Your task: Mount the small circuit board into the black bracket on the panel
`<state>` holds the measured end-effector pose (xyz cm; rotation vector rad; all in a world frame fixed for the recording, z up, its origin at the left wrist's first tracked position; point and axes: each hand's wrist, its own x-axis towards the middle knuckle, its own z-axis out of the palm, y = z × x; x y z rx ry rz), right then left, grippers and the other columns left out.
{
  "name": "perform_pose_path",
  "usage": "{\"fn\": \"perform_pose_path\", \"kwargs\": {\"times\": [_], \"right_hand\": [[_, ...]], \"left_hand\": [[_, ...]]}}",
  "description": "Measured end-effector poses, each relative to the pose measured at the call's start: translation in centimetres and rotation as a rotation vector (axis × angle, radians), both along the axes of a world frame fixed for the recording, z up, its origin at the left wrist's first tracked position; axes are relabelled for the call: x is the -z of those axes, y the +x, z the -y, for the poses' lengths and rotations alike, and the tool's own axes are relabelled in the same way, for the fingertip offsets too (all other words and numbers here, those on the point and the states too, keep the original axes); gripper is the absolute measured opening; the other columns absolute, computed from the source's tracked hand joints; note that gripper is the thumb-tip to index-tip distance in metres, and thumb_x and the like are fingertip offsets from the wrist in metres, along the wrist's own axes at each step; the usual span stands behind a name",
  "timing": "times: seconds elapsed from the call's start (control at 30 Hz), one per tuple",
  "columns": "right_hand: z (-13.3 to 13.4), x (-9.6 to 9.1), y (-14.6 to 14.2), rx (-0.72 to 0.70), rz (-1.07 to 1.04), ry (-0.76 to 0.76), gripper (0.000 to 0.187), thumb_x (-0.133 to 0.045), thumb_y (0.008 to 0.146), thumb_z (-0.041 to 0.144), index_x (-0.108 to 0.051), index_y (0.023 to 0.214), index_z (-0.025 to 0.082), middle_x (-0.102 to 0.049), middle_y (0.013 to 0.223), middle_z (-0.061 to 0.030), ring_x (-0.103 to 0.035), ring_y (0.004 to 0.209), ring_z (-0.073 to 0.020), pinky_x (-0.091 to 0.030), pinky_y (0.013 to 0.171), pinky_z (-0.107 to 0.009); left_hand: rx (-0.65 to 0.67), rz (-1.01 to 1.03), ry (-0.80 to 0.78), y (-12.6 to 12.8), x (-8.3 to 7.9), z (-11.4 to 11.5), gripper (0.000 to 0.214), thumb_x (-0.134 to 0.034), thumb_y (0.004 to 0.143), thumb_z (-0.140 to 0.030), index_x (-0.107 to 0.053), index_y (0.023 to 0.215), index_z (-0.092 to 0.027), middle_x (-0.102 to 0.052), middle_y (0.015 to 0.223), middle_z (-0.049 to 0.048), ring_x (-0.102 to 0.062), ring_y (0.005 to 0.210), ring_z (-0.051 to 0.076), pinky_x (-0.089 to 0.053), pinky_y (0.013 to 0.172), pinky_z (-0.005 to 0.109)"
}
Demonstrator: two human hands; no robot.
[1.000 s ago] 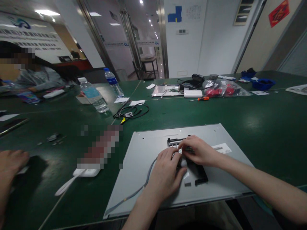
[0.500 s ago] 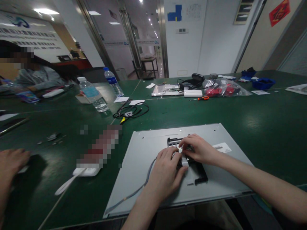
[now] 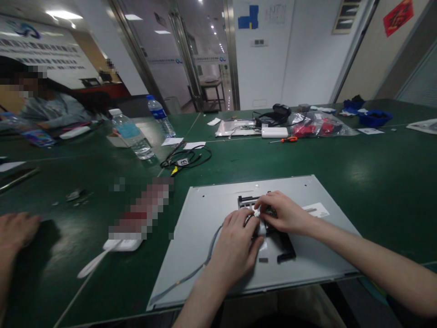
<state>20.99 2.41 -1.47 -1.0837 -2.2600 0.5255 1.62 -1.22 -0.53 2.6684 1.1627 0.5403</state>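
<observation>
A flat light-grey metal panel (image 3: 300, 259) lies in front of me, with a black bracket (image 3: 286, 248) at its middle. Over the bracket my left hand (image 3: 237, 241) has its fingers curled around the edge of a small circuit board (image 3: 271, 211), its thumb low on the right. Opposite it, my right hand (image 3: 282, 212) bends its fingertips onto the same board, by a white connector (image 3: 256, 212). Most of the board is hidden under my fingers. A grey cable (image 3: 191, 277) runs from under my left hand to the panel's lower left. Below the thumb lies a small grey piece (image 3: 263, 260).
Left of the panel lie a white device with a strap (image 3: 123, 244) and black cables (image 3: 191, 157). Water bottles (image 3: 131, 134) stand farther back. An orange screwdriver (image 3: 289, 139) and bagged red parts (image 3: 317, 125) lie behind. Another person's hand (image 3: 18, 230) rests at far left.
My left thumb has drawn slightly up and left. The small grey piece below it has shifted left and shows a broader face. My right hand stays nearly in place.
</observation>
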Motion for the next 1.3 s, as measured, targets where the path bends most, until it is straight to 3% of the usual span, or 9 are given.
{"fn": "perform_pose_path", "kwargs": {"times": [0.63, 0.9, 1.3], "right_hand": [[0.2, -0.6, -0.1, -0.035, -0.061, 0.07, 0.013, -0.057, 0.081, 0.013, -0.057, 0.092, 0.02, -0.066, 0.086, -0.0025, -0.058, 0.082, -0.0167, -0.039, 0.078, -0.032], [0.7, -1.1, -0.1, -0.113, -0.047, 0.053, 0.023, -0.054, 0.075, 0.007, -0.057, 0.094, 0.02, -0.066, 0.09, -0.0033, -0.058, 0.088, -0.018, -0.04, 0.082, -0.033], [0.6, -0.8, -0.3, -0.143, 0.012, 0.04, 0.019, -0.052, 0.072, 0.005, -0.055, 0.084, 0.019, -0.062, 0.083, -0.0023, -0.056, 0.085, -0.0179, -0.04, 0.079, -0.031]], "left_hand": [[0.017, -0.01, -0.003, 0.0, 0.3, -0.1, 0.032, -0.055, 0.084, -0.018, -0.049, 0.115, -0.022, -0.048, 0.127, 0.0093, -0.044, 0.119, 0.028, -0.038, 0.1, 0.051], [0.027, 0.015, 0.001, 0.0, 0.2, -0.1, 0.027, -0.055, 0.083, -0.017, -0.05, 0.11, -0.022, -0.049, 0.124, 0.0088, -0.045, 0.118, 0.028, -0.038, 0.1, 0.051], [0.041, 0.05, 0.011, 0.1, 0.2, 0.0, 0.023, -0.052, 0.083, -0.015, -0.052, 0.106, -0.022, -0.051, 0.119, 0.0082, -0.047, 0.115, 0.027, -0.039, 0.098, 0.051]]}}
